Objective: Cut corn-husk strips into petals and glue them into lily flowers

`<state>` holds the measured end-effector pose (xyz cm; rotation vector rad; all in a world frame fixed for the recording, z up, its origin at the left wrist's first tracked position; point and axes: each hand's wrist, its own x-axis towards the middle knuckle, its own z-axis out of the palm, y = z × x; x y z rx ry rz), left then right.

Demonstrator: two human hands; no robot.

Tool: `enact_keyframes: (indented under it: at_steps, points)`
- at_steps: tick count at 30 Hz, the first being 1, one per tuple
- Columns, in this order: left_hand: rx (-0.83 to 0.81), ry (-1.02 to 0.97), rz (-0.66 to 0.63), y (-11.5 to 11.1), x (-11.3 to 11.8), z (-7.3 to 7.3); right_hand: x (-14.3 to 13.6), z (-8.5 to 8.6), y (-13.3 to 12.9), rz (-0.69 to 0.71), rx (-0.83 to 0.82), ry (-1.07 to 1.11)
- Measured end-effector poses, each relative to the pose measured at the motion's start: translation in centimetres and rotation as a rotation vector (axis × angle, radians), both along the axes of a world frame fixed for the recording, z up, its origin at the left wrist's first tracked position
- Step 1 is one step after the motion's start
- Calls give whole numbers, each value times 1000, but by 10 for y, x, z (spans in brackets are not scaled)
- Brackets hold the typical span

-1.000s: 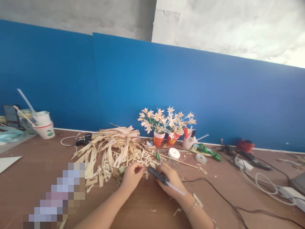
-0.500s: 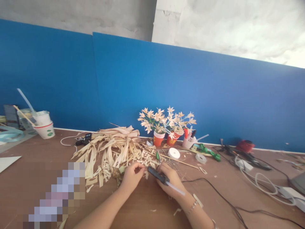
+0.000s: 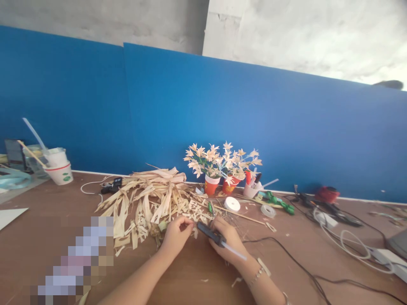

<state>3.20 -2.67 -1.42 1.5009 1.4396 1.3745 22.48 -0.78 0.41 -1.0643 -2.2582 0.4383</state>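
Observation:
My right hand (image 3: 226,239) is wrapped round a black glue gun (image 3: 208,232), with a translucent glue stick (image 3: 233,250) coming out of its rear end. Just left of the gun's tip, my left hand (image 3: 178,233) has thumb and fingertips pinched together; what they hold, if anything, is too small to tell. Behind my left hand lies a heap of pale dried husks (image 3: 159,197). Pale star-shaped flowers (image 3: 210,156) stand in red paper cups (image 3: 211,186) beyond my hands.
A white tape roll (image 3: 232,204), a clear tape roll (image 3: 268,211) and a cup of tools (image 3: 250,190) sit behind my right hand. Black cables (image 3: 286,250) and a white power strip (image 3: 389,260) lie at the right. Paper cups (image 3: 60,173) stand far left.
A dark, blurred shape has appeared above the blue partition at the upper right. My hands and the glue gun have not visibly moved.

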Motion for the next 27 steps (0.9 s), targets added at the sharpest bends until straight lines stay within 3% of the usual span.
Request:
enact_keyframes:
  at_steps: [27]
  points:
    - [-2, -8, 4, 0, 1, -1, 0, 3, -1, 14, 7, 18]
